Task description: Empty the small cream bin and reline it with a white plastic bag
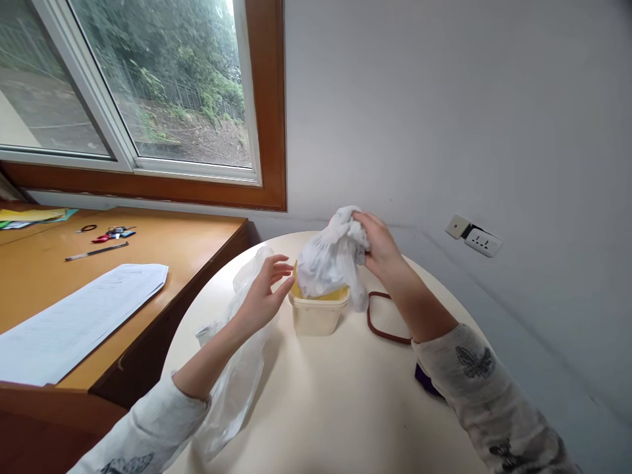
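Note:
My right hand (378, 243) grips a bunched white plastic bag (323, 260) near its top. The bag hangs over and partly inside a small cream-coloured bin (318, 319), whose yellow inside shows around it. Whatever the bag contains is hidden. Beside the bin's left rim, my left hand (266, 293) is held with its fingers apart and nothing in it. Under my left forearm lies a crumpled clear plastic bag (241, 375). To the right of the bin, a brown rounded-square ring (370, 322) rests flat on the table, partly behind my right forearm.
The round cream table (336, 408) stands against the wall. At left, a wooden desk (197, 230) bears a paper stack (93, 316), a pen (96, 252) and keys (118, 232). A dark purple item (427, 380) shows beneath my right sleeve. A socket (484, 242) is on the wall.

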{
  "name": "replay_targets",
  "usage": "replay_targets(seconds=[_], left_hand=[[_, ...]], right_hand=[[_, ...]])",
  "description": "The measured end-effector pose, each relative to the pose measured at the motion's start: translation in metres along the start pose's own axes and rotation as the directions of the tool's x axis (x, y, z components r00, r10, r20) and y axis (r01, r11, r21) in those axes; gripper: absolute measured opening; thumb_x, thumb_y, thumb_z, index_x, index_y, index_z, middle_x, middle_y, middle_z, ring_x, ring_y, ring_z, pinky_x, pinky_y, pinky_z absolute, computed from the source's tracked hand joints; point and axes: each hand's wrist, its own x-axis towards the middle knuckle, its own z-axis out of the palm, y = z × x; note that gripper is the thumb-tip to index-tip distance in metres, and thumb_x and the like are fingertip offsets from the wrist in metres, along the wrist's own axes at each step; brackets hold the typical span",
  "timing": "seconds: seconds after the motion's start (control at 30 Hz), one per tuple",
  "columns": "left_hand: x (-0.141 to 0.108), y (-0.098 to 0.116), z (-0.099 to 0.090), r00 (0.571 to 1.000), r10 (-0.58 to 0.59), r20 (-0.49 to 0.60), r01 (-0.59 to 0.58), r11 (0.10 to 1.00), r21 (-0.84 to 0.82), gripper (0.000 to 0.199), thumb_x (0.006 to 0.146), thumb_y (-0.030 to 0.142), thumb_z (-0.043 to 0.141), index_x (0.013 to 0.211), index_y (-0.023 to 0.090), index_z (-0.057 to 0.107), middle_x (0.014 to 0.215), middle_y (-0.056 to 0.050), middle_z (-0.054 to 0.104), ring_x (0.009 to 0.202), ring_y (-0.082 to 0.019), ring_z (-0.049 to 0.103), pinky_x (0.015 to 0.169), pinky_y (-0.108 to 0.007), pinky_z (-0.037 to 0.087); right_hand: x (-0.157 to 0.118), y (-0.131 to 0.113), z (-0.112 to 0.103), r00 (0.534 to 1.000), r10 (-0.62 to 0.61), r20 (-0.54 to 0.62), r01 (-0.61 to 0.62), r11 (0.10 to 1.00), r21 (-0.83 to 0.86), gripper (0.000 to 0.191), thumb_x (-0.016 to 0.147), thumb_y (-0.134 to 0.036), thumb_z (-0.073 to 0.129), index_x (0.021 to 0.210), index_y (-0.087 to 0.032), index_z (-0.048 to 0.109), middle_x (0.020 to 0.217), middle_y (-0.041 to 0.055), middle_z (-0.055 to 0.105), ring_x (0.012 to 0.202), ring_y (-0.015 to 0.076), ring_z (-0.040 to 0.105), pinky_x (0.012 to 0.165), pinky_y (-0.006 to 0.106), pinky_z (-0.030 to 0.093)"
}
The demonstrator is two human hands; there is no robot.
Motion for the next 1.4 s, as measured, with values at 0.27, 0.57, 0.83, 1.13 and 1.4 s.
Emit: replay_targets(seconds=[0.27,0.57,0.83,1.13,1.4], left_hand=[[0.007,0.026,0.005,0.999,0.032,0.010,-0.033,0.968,0.249,0.024,0.081,0.035,0.049,0.099,0.023,0.058,0.100,-0.005,0.055,0.087,-0.018,0.053,0.080,-0.036,0.044],[0.022,0.025,0.013,0.988,0.020,0.151,-0.063,0.956,0.286,0.030,0.074,0.040,0.058,0.099,0.025,0.058,0.099,-0.003,0.059,0.087,-0.019,0.051,0.075,-0.033,0.042],[0.023,0.025,0.022,0.980,0.066,0.186,-0.100,0.979,0.180,0.011,0.075,0.030,0.056,0.081,0.021,0.053,0.081,0.001,0.060,0.072,-0.013,0.050,0.066,-0.025,0.041],[0.022,0.019,0.023,0.985,0.018,0.174,-0.050,0.982,0.180,0.027,0.079,0.035,0.050,0.103,0.026,0.055,0.073,0.002,0.057,0.066,-0.012,0.050,0.058,-0.023,0.040],[0.022,0.015,0.025,0.997,0.044,0.060,-0.055,0.980,0.190,0.020,0.079,0.033,0.049,0.095,0.022,0.055,0.073,0.001,0.058,0.067,-0.013,0.052,0.061,-0.024,0.041]], right_hand=[[-0.022,0.010,0.008,0.914,0.230,0.334,-0.045,0.876,-0.480,0.017,0.071,-0.035,0.056,0.069,-0.019,0.059,0.065,-0.0025,0.054,0.059,0.0111,0.047,0.052,0.022,0.034],[-0.024,0.014,-0.005,0.890,0.265,0.370,-0.094,0.902,-0.421,0.022,0.070,-0.039,0.058,0.081,-0.021,0.062,0.074,-0.0008,0.060,0.063,0.0126,0.053,0.054,0.023,0.038],[-0.019,0.004,-0.010,0.902,-0.002,0.432,0.311,0.697,-0.646,0.025,0.072,-0.020,0.055,0.097,-0.023,0.056,0.098,0.0016,0.060,0.085,0.0169,0.056,0.073,0.030,0.041],[-0.020,0.021,-0.004,0.901,-0.314,0.299,0.374,0.217,-0.902,0.021,0.080,-0.012,0.043,0.096,-0.021,0.052,0.080,0.0041,0.061,0.072,0.0195,0.054,0.070,0.033,0.035],[-0.046,0.038,-0.001,0.966,-0.056,0.254,0.204,0.768,-0.607,0.016,0.078,-0.031,0.055,0.092,-0.023,0.058,0.085,0.0019,0.064,0.080,0.0150,0.060,0.074,0.029,0.045]])
